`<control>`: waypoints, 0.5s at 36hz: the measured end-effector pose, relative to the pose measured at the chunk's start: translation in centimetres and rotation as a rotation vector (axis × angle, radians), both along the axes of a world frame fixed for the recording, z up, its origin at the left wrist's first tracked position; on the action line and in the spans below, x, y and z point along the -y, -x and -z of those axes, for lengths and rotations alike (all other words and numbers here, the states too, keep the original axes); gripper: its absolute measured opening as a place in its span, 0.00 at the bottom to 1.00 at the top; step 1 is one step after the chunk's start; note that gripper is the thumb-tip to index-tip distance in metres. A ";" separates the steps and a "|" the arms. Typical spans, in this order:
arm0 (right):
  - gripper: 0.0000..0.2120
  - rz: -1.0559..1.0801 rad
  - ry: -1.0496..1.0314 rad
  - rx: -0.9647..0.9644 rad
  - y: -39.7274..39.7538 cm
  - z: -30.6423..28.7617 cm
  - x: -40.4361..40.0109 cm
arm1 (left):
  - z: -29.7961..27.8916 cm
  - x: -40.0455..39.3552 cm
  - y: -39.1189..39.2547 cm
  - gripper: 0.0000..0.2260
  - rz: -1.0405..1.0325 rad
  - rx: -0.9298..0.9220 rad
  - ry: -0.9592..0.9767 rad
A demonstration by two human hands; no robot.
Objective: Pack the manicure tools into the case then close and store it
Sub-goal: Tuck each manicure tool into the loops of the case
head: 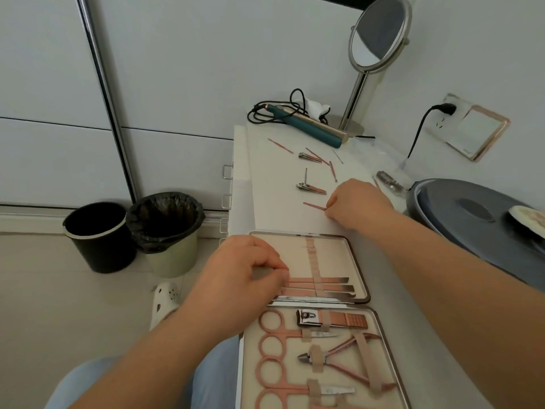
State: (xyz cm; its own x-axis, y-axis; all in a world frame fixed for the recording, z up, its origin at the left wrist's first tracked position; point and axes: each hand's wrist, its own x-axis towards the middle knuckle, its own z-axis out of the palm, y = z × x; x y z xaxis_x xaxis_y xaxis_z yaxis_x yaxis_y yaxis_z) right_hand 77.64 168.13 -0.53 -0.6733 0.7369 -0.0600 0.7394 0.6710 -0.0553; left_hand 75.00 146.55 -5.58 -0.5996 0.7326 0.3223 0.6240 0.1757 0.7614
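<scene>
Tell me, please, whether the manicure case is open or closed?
Open: the manicure case lies flat, both halves showing tools under straps.

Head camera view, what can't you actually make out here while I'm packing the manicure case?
- Handles of the strapped tools: hidden under the left hand.
- Right hand grip on the thin pink tool: fingertips curled under.
- Manicure case near end: cut off by the bottom edge.
- Far loose tools: too small to identify.
</scene>
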 end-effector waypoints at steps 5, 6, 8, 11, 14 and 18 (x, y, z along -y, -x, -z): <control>0.00 -0.003 -0.151 0.061 0.0 -1.1 -0.3 | -1.0 -0.8 0.4 0.08 0.053 -0.004 0.001; 0.01 -0.015 -0.176 0.088 0.1 -1.1 0.0 | -1.0 -0.8 0.4 0.08 0.052 0.001 0.007; 0.03 -0.054 -0.206 0.140 0.3 -0.8 0.9 | -0.8 -0.4 0.3 0.08 0.034 0.001 0.011; 0.03 -0.085 -0.203 0.199 0.3 -0.6 1.5 | -0.6 -0.2 0.1 0.08 0.021 0.011 -0.001; 0.04 -0.095 -0.158 0.176 -0.2 -0.5 1.4 | -0.8 -0.2 0.0 0.08 0.028 0.064 0.002; 0.08 -0.164 -0.131 -0.020 -1.7 -0.9 2.3 | -1.3 -0.1 0.2 0.06 0.039 0.159 0.040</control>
